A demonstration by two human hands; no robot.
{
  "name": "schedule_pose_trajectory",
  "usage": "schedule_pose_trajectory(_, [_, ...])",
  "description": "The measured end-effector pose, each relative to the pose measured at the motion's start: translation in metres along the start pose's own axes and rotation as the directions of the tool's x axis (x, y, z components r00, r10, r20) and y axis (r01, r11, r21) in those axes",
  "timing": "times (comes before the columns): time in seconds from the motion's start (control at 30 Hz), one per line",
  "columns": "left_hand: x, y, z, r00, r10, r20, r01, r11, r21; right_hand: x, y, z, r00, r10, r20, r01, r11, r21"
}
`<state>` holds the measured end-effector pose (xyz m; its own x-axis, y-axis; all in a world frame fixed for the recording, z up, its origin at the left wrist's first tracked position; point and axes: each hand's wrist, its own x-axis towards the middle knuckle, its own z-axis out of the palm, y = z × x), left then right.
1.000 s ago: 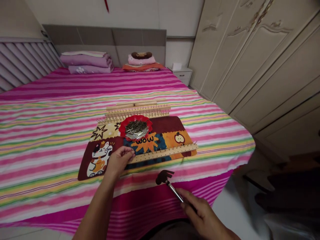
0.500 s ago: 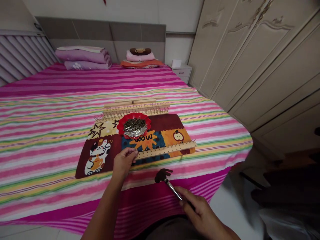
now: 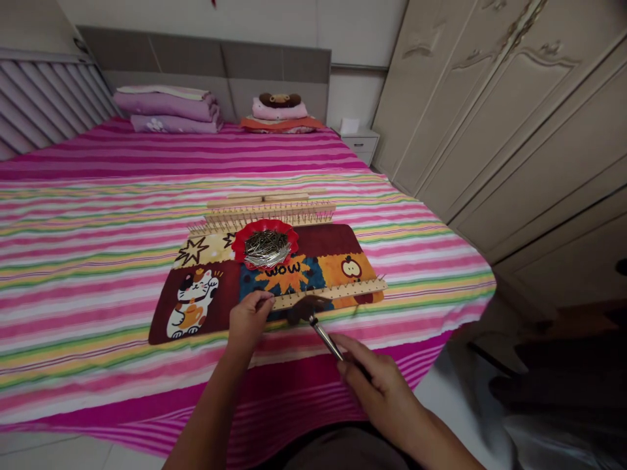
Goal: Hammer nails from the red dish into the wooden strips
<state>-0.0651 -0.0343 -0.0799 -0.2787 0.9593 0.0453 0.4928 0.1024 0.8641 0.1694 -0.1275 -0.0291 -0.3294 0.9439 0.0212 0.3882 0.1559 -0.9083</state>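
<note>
My right hand [image 3: 377, 385] is closed around the grip of a claw hammer [image 3: 321, 333], whose dark head is over the near edge of a wooden strip [image 3: 337, 291]. Small nails stand up in a row along that strip, which lies across the front of a patterned mat [image 3: 225, 297]. At the strip's left end, my left hand [image 3: 251, 314] has thumb and forefinger pinched together; what lies between the fingertips is too small to make out. Behind the strip, a red scalloped bowl [image 3: 238, 248] holds many loose nails [image 3: 267, 247].
More wooden strips studded with nails [image 3: 274, 212] lie behind the bowl on the striped bedspread [image 3: 88, 274]. Folded bedding [image 3: 166, 108] is stacked by the headboard [image 3: 186, 62]. A nightstand [image 3: 360, 143] and a tall wardrobe [image 3: 470, 124] are on the right.
The hammer has moved up and forward, from in front of the mat to over the strip. My left hand stays pinched at the strip's left end, having shifted slightly right.
</note>
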Motion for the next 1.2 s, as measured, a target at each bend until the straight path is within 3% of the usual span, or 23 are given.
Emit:
schedule_pose_trajectory(0.2, [0.000, -0.002, 0.001, 1.000, 0.004, -0.005, -0.004, 1.000, 0.006, 0.049, -0.029, 0.005, 0.992, -0.117, -0.043, 0.114, 0.991, -0.067])
schedule_pose_trajectory(0.37, [0.000, -0.002, 0.002, 1.000, 0.024, -0.003, -0.024, 0.999, 0.022, 0.068, -0.030, 0.015, 0.982, -0.189, 0.002, 0.188, 0.975, -0.119])
schedule_pose_trajectory(0.53, [0.001, -0.003, 0.002, 1.000, 0.028, -0.001, -0.028, 0.999, 0.044, 0.066, -0.027, 0.017, 0.985, -0.165, 0.052, 0.172, 0.972, -0.160])
schedule_pose_trajectory(0.87, [0.001, -0.002, 0.003, 0.998, 0.058, -0.003, -0.057, 0.996, 0.066, 0.017, -0.022, -0.001, 0.998, -0.054, 0.020, 0.056, 0.996, -0.073])
schedule_pose_trajectory(1.1, [0.000, -0.001, 0.002, 0.998, 0.064, -0.003, -0.064, 0.997, 0.048, 0.057, -0.030, 0.008, 0.974, -0.225, -0.010, 0.223, 0.967, -0.121])
schedule_pose_trajectory(1.2, [0.001, -0.001, 0.002, 0.997, 0.075, -0.006, -0.074, 0.993, 0.094, 0.069, -0.030, 0.015, 0.978, -0.204, 0.051, 0.210, 0.961, -0.181])
